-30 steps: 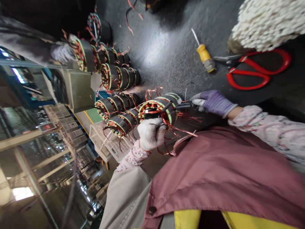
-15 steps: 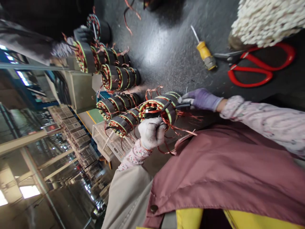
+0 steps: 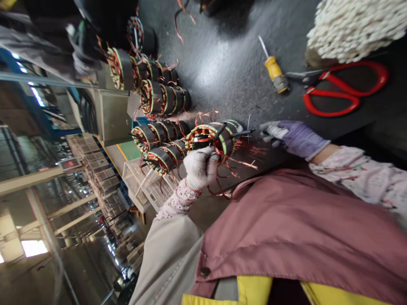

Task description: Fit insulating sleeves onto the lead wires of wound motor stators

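1. Over the dark tabletop (image 3: 229,55), the left hand (image 3: 200,168), in a white knit glove, has a closed grip around a wound motor stator (image 3: 211,142), held with its copper leads trailing loose.
2. The right hand (image 3: 294,137), in a purple glove, has a closed grip on a slender dark tool (image 3: 243,133), its tip reaching the stator's rim.
3. Just beside them, more wound stators (image 3: 155,136) lie in rows, near a white plastic crate (image 3: 143,186).
4. Farther off lie a yellow-handled screwdriver (image 3: 275,75) and, just beside it, red-handled scissors (image 3: 330,93), near a white cotton mop head (image 3: 356,29).
5. A co-worker's gloved hand (image 3: 83,46) is by the farthest stators.
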A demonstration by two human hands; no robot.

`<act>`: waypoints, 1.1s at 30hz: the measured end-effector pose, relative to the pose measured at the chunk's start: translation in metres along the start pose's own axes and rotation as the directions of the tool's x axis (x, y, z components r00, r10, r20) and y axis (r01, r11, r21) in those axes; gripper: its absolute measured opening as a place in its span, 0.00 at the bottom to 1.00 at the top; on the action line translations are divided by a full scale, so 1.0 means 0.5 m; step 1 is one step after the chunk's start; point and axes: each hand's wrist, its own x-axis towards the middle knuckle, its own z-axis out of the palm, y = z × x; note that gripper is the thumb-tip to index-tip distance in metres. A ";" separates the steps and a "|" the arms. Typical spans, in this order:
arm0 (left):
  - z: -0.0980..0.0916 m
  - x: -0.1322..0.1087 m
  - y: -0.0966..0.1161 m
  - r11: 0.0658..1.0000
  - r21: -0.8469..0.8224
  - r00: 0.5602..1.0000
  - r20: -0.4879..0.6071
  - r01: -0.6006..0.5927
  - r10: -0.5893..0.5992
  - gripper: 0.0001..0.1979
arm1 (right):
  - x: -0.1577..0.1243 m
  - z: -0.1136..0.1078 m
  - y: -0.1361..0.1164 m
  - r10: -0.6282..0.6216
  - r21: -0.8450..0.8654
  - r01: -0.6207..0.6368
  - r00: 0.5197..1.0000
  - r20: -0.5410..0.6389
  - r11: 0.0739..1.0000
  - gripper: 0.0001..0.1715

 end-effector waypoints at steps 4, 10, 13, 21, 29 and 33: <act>0.003 0.000 0.002 0.999 0.044 1.000 -0.008 0.005 -0.004 0.08 | -0.042 -0.004 0.011 -0.017 0.204 0.011 0.999 0.028 0.979 0.15; 0.009 -0.002 -0.001 0.999 0.033 1.000 -0.030 0.001 0.000 0.08 | -0.067 -0.005 -0.006 -0.058 0.047 0.059 0.998 -0.025 0.997 0.20; 0.007 0.000 0.001 0.999 0.036 1.000 -0.028 -0.010 0.011 0.09 | -0.068 0.001 -0.022 -0.005 0.070 0.009 0.999 -0.054 0.997 0.18; 0.002 0.008 0.002 0.999 0.003 0.998 -0.008 -0.054 0.054 0.08 | -0.063 0.037 -0.054 0.065 0.015 -0.064 0.985 -0.158 0.998 0.11; -0.001 0.013 0.002 0.996 -0.037 0.997 -0.002 -0.082 0.082 0.05 | -0.052 0.059 -0.053 -0.191 -0.342 0.118 0.963 -0.189 0.932 0.09; -0.001 0.013 0.001 0.995 -0.043 0.996 -0.003 -0.088 0.088 0.05 | -0.043 0.047 -0.033 -0.254 -0.467 0.161 0.957 -0.143 0.870 0.11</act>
